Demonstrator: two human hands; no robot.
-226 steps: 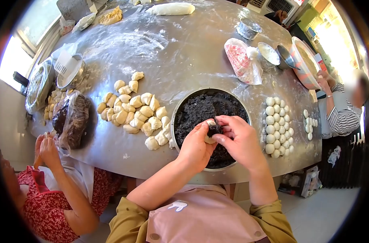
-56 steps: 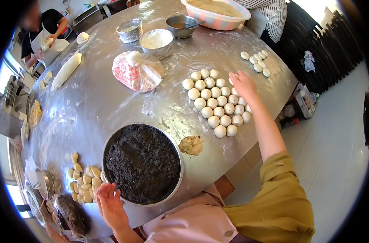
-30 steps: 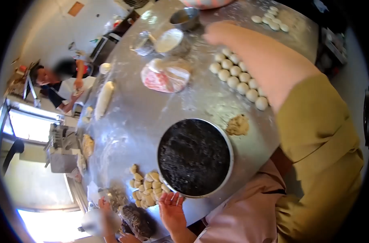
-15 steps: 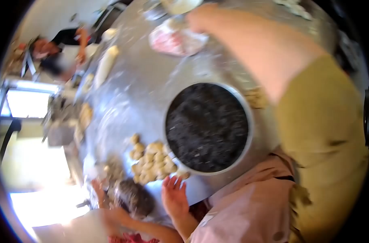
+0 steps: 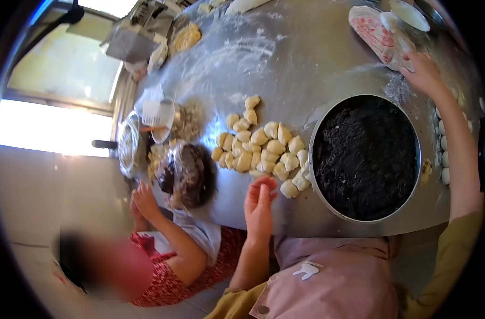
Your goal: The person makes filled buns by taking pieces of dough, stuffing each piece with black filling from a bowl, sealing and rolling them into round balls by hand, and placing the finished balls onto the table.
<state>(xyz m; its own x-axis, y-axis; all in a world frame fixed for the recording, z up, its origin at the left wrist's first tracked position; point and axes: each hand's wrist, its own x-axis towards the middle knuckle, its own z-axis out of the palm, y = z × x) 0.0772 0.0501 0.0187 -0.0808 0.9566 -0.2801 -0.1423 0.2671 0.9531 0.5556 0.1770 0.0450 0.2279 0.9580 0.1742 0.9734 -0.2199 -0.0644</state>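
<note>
My left hand (image 5: pixel 259 204) is by the table's front edge, palm up, thumb apart and fingers loosely bent, holding nothing. Just beyond its fingertips lies a cluster of pale dough pieces (image 5: pixel 258 143). My right hand (image 5: pixel 424 73) reaches to the far right, its fingers closed on the near edge of a white plastic bag (image 5: pixel 372 34) with red print. Part of that grip is hidden by the hand itself. Between my arms stands a large round metal pan (image 5: pixel 312 175) filled with a dark, crumbly mass (image 5: pixel 365 159).
A white bowl (image 5: pixel 410 15) is beside the bag. White dough balls (image 5: pixel 444 141) line the right side. At left, another person's hands (image 5: pixel 145 201) are near a plastic-wrapped dark lump (image 5: pixel 192 175). Flour dusts the metal table (image 5: pixel 301 69); yellow dough (image 5: pixel 187 37) lies farther back.
The view has swung leftward, so the table contents appear farther right. My right hand has gone from behind the bag to its near edge. My left fingers are more curled.
</note>
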